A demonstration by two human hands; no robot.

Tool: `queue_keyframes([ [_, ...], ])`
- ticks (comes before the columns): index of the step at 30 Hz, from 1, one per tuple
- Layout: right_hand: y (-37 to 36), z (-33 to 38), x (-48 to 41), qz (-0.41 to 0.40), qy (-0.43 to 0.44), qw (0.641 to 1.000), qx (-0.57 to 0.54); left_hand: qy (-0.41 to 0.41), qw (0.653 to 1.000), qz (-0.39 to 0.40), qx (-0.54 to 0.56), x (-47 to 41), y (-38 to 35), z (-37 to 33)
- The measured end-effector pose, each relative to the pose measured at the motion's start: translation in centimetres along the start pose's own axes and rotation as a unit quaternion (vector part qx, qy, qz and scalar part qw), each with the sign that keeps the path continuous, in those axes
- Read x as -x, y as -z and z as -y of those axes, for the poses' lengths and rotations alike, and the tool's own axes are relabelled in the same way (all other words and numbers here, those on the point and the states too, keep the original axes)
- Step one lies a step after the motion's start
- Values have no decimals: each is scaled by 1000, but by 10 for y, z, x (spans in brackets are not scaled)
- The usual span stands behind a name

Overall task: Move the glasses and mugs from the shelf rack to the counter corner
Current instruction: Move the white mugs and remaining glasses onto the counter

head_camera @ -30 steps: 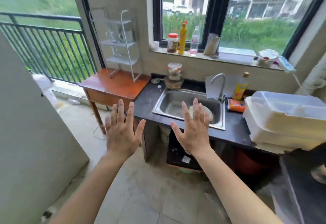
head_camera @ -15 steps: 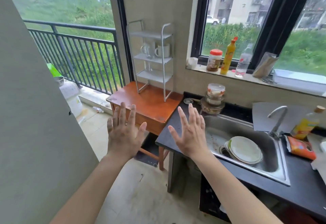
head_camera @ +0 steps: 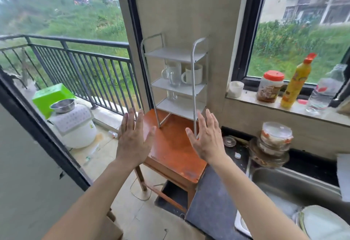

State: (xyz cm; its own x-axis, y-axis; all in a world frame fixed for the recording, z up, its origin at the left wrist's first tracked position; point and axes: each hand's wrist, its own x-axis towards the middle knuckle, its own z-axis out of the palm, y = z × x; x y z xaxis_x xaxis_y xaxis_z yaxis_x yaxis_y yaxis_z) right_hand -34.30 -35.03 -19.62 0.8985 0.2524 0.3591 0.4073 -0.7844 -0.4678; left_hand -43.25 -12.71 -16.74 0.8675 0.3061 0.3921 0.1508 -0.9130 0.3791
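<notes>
Risk runs from the light shelf rack [head_camera: 175,84] at 12 o'clock tipping off the wooden bench [head_camera: 170,145], to the crowded middle-shelf glass mug [head_camera: 173,74] knocking the white mug [head_camera: 193,74], both grips—left hand [head_camera: 132,137], right hand [head_camera: 207,138]—spread apart, empty.

On the lowest tier of the shelf rack [head_camera: 175,80] a small clear glass [head_camera: 172,95] is too faint to make out in shape, and the glass mug [head_camera: 173,74] on the middle tier partly covers the white mug [head_camera: 193,74] beside it. The right hand [head_camera: 207,137] hides the foot of the rack's front post. The sink [head_camera: 280,185] and the plates [head_camera: 322,222] in it are cut off by the right and bottom edges.
</notes>
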Motion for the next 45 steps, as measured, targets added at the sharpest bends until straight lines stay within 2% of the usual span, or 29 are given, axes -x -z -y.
queue_keyframes([
  [5,-29,12,-68,20,8,999,-36,1,1000,8,28,-73,-26,22],
  [9,-54,16,-113,40,-21,994,-101,-15,997,34,67,-137,-57,38],
  [16,-91,22,-200,8,-68,992,-109,-37,974,100,200,-271,-110,64],
  [20,-109,35,-244,-22,-146,970,-191,-4,952,130,276,-336,-133,71],
  [23,-120,42,-268,-57,-172,957,-226,-3,939,154,307,-370,-150,72],
  [30,-130,45,-294,-74,-230,920,-308,-10,924,157,348,-408,-180,62],
  [35,-134,45,-302,-57,-202,911,-355,-19,923,137,358,-412,-189,65],
  [39,-137,51,-305,-53,-193,882,-426,-11,920,136,369,-405,-181,67],
  [45,-137,62,-293,-87,-216,876,-421,58,875,131,462,-376,-162,76],
])
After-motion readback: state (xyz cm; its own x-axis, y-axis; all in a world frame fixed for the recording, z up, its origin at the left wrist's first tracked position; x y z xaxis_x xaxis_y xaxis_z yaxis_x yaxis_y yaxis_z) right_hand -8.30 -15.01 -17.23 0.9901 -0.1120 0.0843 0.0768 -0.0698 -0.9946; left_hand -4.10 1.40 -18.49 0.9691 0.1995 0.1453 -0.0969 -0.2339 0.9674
